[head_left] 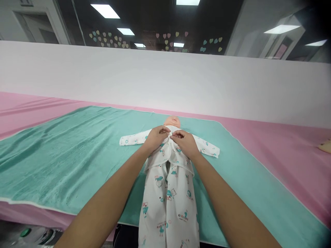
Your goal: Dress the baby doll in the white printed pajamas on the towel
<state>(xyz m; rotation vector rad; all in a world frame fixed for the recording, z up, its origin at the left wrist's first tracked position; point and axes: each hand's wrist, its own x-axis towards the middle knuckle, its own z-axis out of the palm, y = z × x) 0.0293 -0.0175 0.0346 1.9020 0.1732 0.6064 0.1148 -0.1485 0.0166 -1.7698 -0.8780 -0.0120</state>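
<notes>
- The doll [172, 121] is lying on its back on a teal blanket [77, 155], which is spreading wide on both sides of it.
- The pink-covered tabletop [271, 148] is showing around the blanket, left and right of the doll.
- Beyond the doll's head, a white wall [155, 82] is running across, with dark glass [155, 20] above, bearing heart stickers [169, 35] and bright light panels [105, 11].
- Over the doll's chest, the left hand [158, 136] and right hand [184, 141] are pinching the front opening of the printed top [157, 158]; fingers are hiding the exact grip.
- Below the doll's waist, the printed trousers [169, 203] are running out of view.
- Left of the doll, a green-capped bottle [33, 235] is showing only partly; far right, a pale object [325, 146] is being cut off, unidentifiable.
</notes>
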